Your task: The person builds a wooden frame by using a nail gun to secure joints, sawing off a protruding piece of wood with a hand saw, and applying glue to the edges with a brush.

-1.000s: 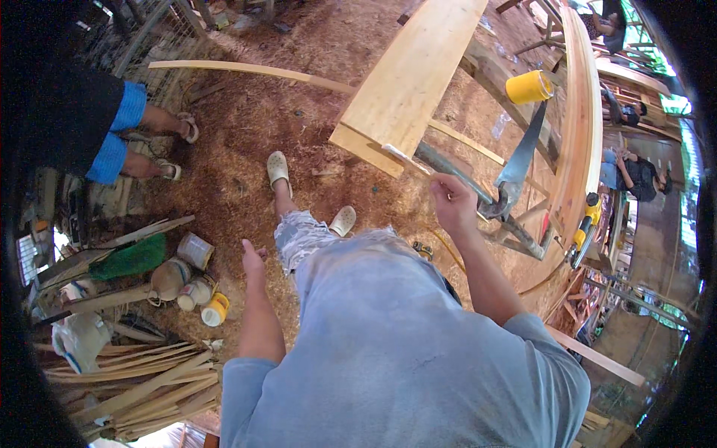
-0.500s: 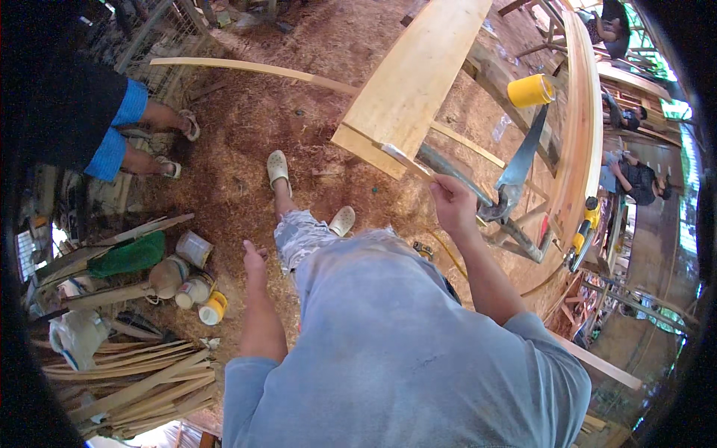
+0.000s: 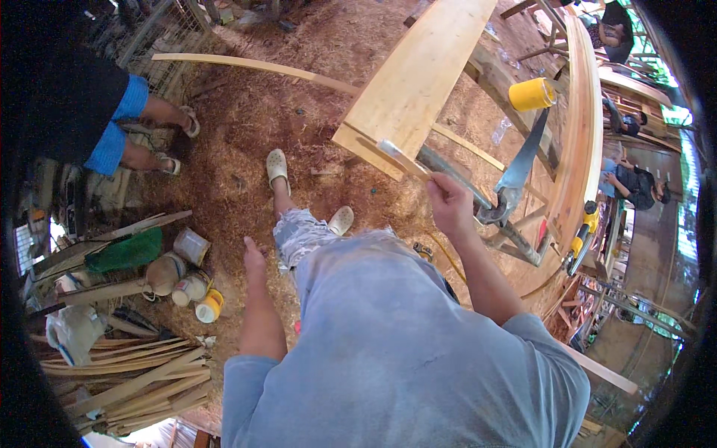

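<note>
My right hand (image 3: pixel 450 205) is closed around the near end of a flat wooden stick (image 3: pixel 413 166) with a whitish tip. That tip is at the near end edge of a long, wide wooden board (image 3: pixel 418 67). Beside the hand, on the right, a handsaw (image 3: pixel 520 168) stands with its blade pointing away and its handle by a metal pipe frame (image 3: pixel 526 250). My left hand (image 3: pixel 255 259) hangs low at my left side, fingers pointing forward and partly hidden by the angle; I see nothing in it.
A yellow pail (image 3: pixel 532 94) rests on a wooden trestle beside the board. Long planks (image 3: pixel 585 127) and a yellow power tool (image 3: pixel 582 237) are at the right. A person in blue shorts (image 3: pixel 134 101) stands at the left. Containers (image 3: pixel 192 246) and wood strips (image 3: pixel 142 377) lie on the left floor.
The stick in my right hand has shifted slightly left along the board's end, its whitish tip now more turned into view. My left hand has barely moved.
</note>
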A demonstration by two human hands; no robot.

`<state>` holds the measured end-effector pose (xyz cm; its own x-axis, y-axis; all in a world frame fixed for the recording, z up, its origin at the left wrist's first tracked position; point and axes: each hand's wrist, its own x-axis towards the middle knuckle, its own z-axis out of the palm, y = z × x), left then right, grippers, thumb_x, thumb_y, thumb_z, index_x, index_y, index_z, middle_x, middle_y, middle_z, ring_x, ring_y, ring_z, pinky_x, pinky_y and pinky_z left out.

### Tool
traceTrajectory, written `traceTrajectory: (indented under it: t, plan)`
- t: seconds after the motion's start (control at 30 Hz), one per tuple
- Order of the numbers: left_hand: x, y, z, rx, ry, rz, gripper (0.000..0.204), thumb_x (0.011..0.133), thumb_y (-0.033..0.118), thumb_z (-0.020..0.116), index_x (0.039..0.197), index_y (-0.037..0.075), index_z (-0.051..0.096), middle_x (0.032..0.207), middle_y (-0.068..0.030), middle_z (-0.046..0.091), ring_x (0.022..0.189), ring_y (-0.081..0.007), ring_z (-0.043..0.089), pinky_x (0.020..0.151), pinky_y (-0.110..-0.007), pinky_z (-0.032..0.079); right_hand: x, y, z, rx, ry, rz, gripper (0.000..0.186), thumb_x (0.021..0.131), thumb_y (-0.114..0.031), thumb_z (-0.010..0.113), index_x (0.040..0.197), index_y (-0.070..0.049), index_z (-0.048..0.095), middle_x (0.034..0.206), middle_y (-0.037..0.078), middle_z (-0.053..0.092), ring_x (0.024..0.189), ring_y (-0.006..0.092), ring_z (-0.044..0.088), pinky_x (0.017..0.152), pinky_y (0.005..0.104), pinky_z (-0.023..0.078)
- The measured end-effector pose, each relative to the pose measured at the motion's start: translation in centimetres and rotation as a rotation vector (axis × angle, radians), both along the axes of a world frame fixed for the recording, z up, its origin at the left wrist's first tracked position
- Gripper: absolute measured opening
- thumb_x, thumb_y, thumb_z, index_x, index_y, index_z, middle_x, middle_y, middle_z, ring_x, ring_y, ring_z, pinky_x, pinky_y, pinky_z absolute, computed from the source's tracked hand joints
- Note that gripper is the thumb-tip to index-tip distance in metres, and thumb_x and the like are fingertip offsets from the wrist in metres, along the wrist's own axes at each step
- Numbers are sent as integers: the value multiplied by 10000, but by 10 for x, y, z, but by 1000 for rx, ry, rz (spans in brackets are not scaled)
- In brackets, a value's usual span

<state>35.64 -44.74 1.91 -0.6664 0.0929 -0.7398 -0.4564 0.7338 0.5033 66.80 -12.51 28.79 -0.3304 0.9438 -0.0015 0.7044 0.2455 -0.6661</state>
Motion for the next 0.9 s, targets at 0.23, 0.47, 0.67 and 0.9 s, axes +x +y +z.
traceTrajectory:
  t: [0.23, 0.47, 0.67, 0.9]
  plan:
    - [0, -8, -19, 89, 8, 83, 846, 939, 706, 343, 1204, -59, 588, 889, -159, 707, 771, -249, 658, 721, -368, 517, 23, 0, -6, 2, 39, -32, 142, 881, -99, 675, 994, -15, 694, 845, 152, 675, 709, 232, 648, 645, 334, 508]
    - [1, -15, -36, 95, -18, 98, 841, 945, 692, 352, 1304, -52, 510, 876, -160, 701, 781, -242, 650, 733, -367, 514, 18, -3, -3, 41, -6, -58, 137, 874, -105, 686, 985, -26, 697, 856, 153, 678, 722, 250, 658, 659, 337, 512]
    - [2, -3, -4, 37, 22, 41, 860, 941, 706, 326, 1205, -72, 580, 891, -171, 700, 816, -255, 656, 779, -370, 508, 2, -6, 12, 48, -77, -59, 139, 874, -107, 686, 986, -25, 695, 863, 166, 671, 729, 259, 658, 661, 342, 511]
    - [0, -8, -15, 102, 29, 48, 897, 940, 718, 288, 1188, -88, 593, 942, -186, 704, 846, -264, 658, 796, -379, 504, -10, 0, 11, 46, -35, 67, 152, 880, -125, 682, 994, -26, 693, 861, 173, 673, 722, 249, 654, 663, 345, 510]
